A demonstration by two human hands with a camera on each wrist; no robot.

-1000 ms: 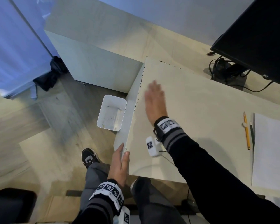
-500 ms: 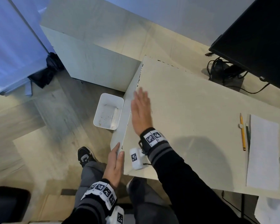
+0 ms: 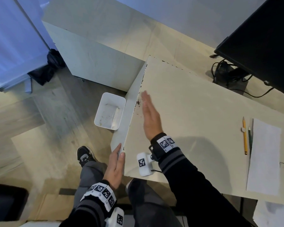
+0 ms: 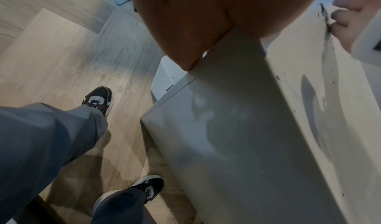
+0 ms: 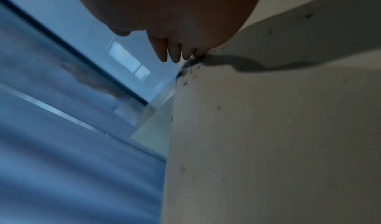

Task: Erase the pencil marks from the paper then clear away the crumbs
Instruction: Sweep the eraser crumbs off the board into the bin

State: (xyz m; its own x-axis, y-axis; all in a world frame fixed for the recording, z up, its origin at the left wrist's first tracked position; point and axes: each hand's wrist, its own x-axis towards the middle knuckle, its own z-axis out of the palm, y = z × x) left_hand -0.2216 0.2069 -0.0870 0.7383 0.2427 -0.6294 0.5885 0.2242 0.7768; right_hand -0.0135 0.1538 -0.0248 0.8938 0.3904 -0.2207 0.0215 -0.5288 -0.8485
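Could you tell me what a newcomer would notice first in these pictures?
Probably the right hand, held flat on edge on the desk, with a dark cluster of crumbs just beyond it at the desk's left edge. Next, the white bin on the floor right below that edge, and the left hand gripping the desk's near corner. Far right lie the pencil and paper.

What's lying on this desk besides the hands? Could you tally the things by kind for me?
Pencils: 2, a yellow pencil and a dark green pencil
Paper sheets: 1, the paper
Monitors: 1, the black monitor
Crumb piles: 1, the crumbs at the desk's edge
Total: 5
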